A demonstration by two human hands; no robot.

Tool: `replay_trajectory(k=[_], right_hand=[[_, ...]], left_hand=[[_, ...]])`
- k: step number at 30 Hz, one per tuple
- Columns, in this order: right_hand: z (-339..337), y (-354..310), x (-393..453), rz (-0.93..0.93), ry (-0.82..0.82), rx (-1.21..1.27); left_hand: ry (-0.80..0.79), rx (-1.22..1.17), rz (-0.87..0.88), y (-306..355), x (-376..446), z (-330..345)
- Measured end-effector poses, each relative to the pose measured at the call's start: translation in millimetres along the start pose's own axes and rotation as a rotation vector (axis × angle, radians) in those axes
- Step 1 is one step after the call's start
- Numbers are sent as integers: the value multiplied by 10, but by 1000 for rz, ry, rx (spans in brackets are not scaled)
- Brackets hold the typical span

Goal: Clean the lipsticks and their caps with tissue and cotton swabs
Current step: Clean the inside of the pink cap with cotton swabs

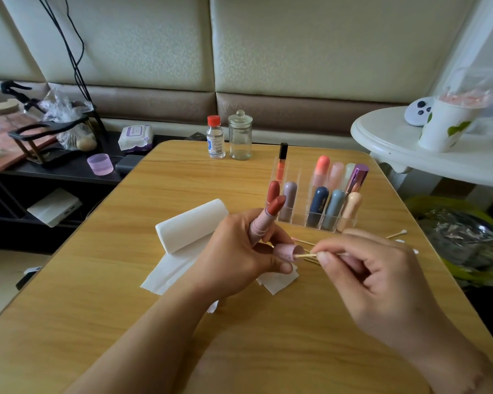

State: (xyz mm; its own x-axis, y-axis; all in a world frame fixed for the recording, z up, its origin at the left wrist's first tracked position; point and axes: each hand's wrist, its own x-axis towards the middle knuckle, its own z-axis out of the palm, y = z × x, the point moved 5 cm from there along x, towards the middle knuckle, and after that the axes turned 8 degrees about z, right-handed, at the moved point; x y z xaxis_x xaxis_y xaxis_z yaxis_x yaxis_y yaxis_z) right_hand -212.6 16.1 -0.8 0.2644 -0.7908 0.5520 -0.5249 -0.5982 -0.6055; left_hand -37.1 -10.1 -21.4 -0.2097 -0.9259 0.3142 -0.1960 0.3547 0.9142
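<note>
My left hand (239, 254) holds an open pink lipstick (264, 221) with its red-brown bullet pointing up and away. The same hand's fingers also grip the pink cap (286, 251), whose opening faces right. My right hand (373, 280) pinches a cotton swab (306, 255), and the swab's tip is inside the cap's opening. White tissue (188, 228) lies folded on the wooden table (125, 308) under and left of my left hand. More cotton swabs (396, 234) lie on the table near my right hand.
A clear acrylic rack (322, 220) with several capped lipsticks stands just beyond my hands. A small bottle with a red cap (215, 140) and an empty glass jar (240, 136) stand at the table's far edge. A white side table (410, 155) with a paper cup is at the right.
</note>
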Motion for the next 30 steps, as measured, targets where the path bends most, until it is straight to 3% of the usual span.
replay_trajectory(k=[4,7,13,17,30], right_hand=[[-2,236,3,251,57,369],[-40,253,3,321,163,494],[-81,61,-46,167,210,572],[-98,-101,-70,54,158,646],[-104,-87,-75,-71,243,235]], left_hand=[[12,-51,60,44,5,-44],[44,-187,48,32,-4,-40],[77,-285,103,17,13,-5],[50,-318,116,12,19,23],[-136,-452,80,-4,-28,179]])
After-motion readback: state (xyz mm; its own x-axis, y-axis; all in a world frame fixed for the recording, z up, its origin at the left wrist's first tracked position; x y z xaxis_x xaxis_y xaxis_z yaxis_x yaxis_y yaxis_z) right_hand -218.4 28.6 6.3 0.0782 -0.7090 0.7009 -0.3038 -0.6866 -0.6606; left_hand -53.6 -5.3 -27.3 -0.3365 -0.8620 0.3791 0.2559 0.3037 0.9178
